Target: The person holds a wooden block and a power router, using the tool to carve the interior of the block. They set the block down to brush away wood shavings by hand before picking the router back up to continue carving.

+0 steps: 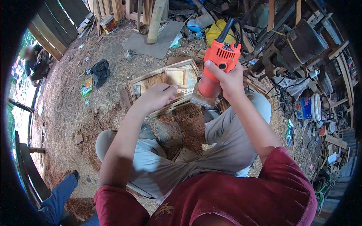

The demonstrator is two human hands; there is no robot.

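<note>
My right hand (230, 80) is wrapped around an orange trim router (222, 54), held upright with its clear base (203, 98) down at the right end of a wooden frame (149, 78). The frame has angled sides and lies on the ground in front of my legs, with smaller wooden pieces (175, 76) and sawdust inside it. Over the frame's near left part, my left hand (158, 100) is closed, fingers curled. A short dark tip shows by its fingers; I cannot tell what it belongs to.
Wood shavings cover the ground. A black plastic bag (100, 72) lies left, a wooden post (156, 22) stands beyond the frame. Scrap wood, machine parts and a white-and-blue bucket (310, 107) crowd the right. One person (36, 62) sits far left; another's leg (58, 197) is at lower left.
</note>
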